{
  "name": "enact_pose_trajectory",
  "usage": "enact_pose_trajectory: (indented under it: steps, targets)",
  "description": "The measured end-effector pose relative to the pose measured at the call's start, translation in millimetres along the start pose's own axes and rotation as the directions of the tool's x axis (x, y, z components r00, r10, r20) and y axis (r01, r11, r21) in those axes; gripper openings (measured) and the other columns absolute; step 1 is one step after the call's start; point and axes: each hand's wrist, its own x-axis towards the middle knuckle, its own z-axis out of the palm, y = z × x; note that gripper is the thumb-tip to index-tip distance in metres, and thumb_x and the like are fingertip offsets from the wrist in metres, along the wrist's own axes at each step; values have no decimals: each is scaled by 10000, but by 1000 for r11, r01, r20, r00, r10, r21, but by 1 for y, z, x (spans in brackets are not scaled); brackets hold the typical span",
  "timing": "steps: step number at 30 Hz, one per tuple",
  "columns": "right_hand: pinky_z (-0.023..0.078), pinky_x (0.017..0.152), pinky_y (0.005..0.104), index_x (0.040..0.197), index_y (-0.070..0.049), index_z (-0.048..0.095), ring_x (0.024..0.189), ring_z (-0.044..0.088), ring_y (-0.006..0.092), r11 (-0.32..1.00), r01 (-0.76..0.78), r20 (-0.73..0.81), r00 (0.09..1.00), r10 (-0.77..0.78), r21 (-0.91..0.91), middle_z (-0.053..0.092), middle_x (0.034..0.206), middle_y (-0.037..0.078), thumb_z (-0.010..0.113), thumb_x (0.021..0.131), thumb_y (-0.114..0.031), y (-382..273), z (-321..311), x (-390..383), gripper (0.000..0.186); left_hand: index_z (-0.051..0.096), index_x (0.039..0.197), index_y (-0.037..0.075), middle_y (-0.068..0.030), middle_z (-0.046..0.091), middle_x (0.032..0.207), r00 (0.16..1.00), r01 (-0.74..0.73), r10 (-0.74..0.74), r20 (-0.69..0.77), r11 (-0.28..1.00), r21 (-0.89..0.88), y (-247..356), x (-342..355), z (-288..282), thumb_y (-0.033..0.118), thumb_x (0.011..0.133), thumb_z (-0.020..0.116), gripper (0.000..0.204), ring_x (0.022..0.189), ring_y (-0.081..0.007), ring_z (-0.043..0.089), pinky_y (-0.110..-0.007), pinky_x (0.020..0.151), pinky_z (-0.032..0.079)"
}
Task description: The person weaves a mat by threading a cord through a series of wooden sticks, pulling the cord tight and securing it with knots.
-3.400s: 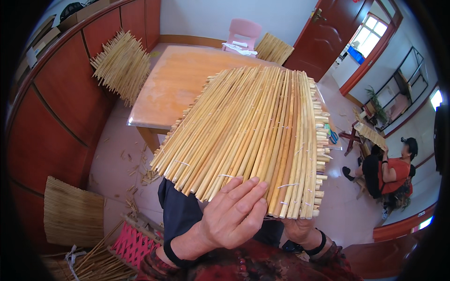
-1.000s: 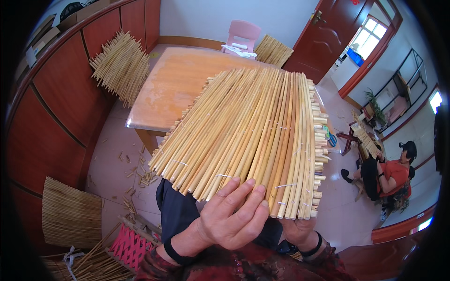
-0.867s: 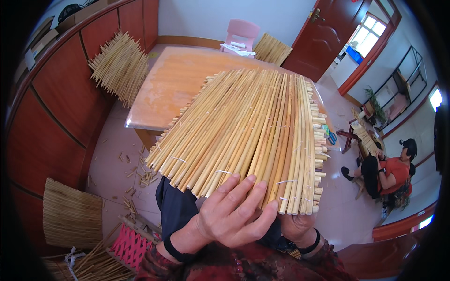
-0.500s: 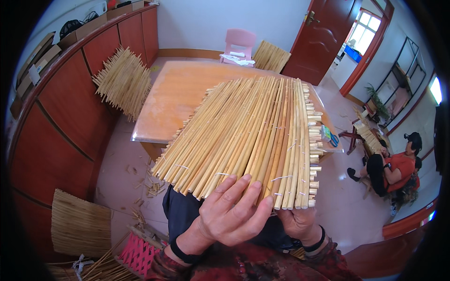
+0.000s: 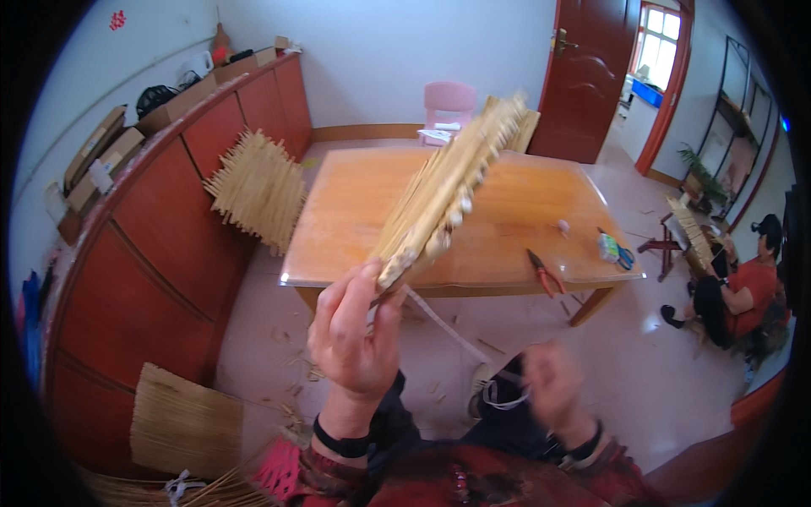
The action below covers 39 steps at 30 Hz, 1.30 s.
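A mat of tan reed stalks point(image 5: 443, 190), bound with thin white ties, is lifted over the table and tilted nearly edge-on. My left hand point(image 5: 356, 338) grips its near lower corner, thumb on one side and fingers on the other. The mat's far end is blurred. From near that corner a white string point(image 5: 448, 328) runs down to the right and loops over my lap. Beside the loops is my right hand point(image 5: 553, 384), smeared by motion; whether it holds the string cannot be made out.
On the wooden table point(image 5: 355, 190) lie red-handled pliers point(image 5: 546, 273), blue-handled scissors point(image 5: 625, 258) and a small green-and-white pack point(image 5: 608, 248). Other reed mats lean by the red cabinets point(image 5: 160, 245). A pink chair point(image 5: 449, 101) stands behind. A seated co-worker point(image 5: 748, 291) is at right.
The mat has swung from lying broad across my lap and the table edge to a raised, edge-on tilt. My left hand now grips its corner; my right hand has come off it.
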Motion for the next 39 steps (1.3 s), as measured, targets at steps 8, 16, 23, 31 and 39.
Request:
enact_pose_trajectory:
  steps: [8, 16, 23, 31, 39]
  targets:
    - [415, 528, 277, 939, -26, 598, 584, 525, 192, 920, 299, 113, 935, -335, 254, 506, 724, 79, 575, 817, -21, -45, 19, 60, 124, 513, 1086, -44, -80, 558, 1013, 952, 306, -306, -1, 951, -44, -24, 0, -10, -94, 753, 625, 355, 879, -129, 556, -262, 763, 476]
    - [470, 541, 323, 963, -33, 603, 617, 554, 251, 776, 540, 50, 810, -585, 326, 516, 747, 96, 606, 765, -47, -65, 84, 106, 198, 473, 1110, -69, -114, 563, 1020, 940, 340, -338, 38, 940, -37, -33, 10, -19, -93, 789, 577, 338, 893, -152, 566, -267, 790, 471]
    - [458, 526, 332, 996, -40, 615, 607, 555, 261, 742, 544, 81, 783, -617, 393, 515, 722, 101, 616, 754, 6, -71, 110, 117, 246, 443, 1133, -78, -176, 568, 1030, 936, 342, -348, -46, 934, -104, -44, 23, -27, -118, 784, 553, 367, 929, -200, 569, -308, 832, 465]
    - [456, 478, 312, 963, -44, 594, 593, 552, 231, 708, 560, 86, 755, -650, 431, 476, 687, 75, 608, 730, -31, -80, 130, 125, 234, 465, 1089, -66, -143, 594, 970, 901, 389, -408, -147, 910, -146, -49, 25, -33, -127, 741, 612, 383, 840, -172, 599, -266, 748, 495]
    - [476, 489, 315, 915, -33, 567, 621, 564, 239, 700, 590, 124, 722, -680, 403, 481, 713, 77, 576, 707, -45, -85, 134, 126, 209, 470, 1091, -55, -144, 599, 970, 891, 398, -427, -156, 899, -183, -53, 25, -37, -112, 743, 627, 387, 842, -167, 598, -260, 743, 494]
